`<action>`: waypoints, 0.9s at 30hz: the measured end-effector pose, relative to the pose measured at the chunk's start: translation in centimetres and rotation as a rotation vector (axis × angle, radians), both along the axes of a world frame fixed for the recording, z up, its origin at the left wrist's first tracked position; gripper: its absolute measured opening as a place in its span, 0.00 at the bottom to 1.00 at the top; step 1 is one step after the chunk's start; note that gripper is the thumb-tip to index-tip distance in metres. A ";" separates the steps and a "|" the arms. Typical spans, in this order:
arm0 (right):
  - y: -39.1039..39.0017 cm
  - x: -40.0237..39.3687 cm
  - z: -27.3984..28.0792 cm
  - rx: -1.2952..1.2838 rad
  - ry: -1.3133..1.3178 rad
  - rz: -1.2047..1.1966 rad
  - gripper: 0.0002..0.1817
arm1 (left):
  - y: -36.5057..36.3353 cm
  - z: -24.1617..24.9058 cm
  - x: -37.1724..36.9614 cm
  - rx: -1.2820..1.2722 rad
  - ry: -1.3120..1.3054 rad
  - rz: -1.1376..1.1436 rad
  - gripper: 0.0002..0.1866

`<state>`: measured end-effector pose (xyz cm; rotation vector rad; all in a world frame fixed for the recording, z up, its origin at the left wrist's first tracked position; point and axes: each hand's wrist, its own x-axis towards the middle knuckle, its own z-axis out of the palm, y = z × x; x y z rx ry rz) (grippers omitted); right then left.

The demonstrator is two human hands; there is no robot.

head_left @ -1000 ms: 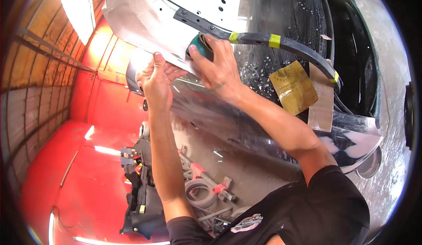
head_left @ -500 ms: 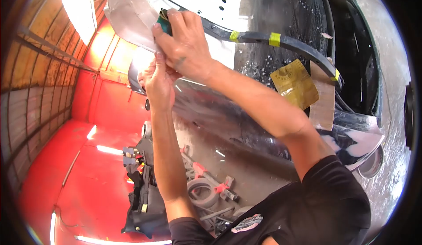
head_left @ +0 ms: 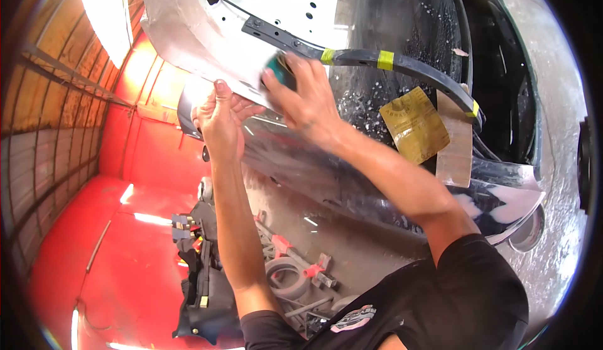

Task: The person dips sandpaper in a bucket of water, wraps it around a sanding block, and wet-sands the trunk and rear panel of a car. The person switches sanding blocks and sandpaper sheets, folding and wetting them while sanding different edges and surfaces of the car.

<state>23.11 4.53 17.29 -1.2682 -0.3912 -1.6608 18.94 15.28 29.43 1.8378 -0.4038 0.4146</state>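
My right hand (head_left: 304,95) is closed around a small green pad (head_left: 278,73), somewhat blurred, over the lower edge of the pale car panel (head_left: 188,42). To its left, my left hand (head_left: 223,114) is at the panel's edge, thumb up and fingers apart, with nothing seen in it. A dark curved strip (head_left: 414,67) with yellow tape pieces runs rightward from just above the pad. A yellow abrasive sheet (head_left: 414,124) lies to the right of my right hand, partly over a piece of brown cardboard (head_left: 453,146).
Below the panel, stands with red parts (head_left: 282,246) and a round ring (head_left: 287,278) are on the floor. Black car parts (head_left: 204,293) sit on the red floor (head_left: 138,256). A ribbed wall (head_left: 50,142) rises at the far left.
My right hand has moved right and down with the green pad, away from my left hand. The fingers of my left hand now show spread. The whole view has shifted slightly.
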 end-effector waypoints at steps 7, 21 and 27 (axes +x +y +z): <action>0.1 2.4 6.6 0.025 -0.126 -0.095 0.25 | 1.1 -0.4 0.7 0.020 -0.008 -0.046 0.25; 0.0 0.9 1.9 0.001 -0.032 -0.051 0.24 | 1.5 -0.4 0.9 0.016 0.001 -0.054 0.25; -0.3 1.9 7.5 -0.004 -0.096 -0.090 0.30 | 2.4 -0.6 1.3 0.006 -0.001 -0.086 0.24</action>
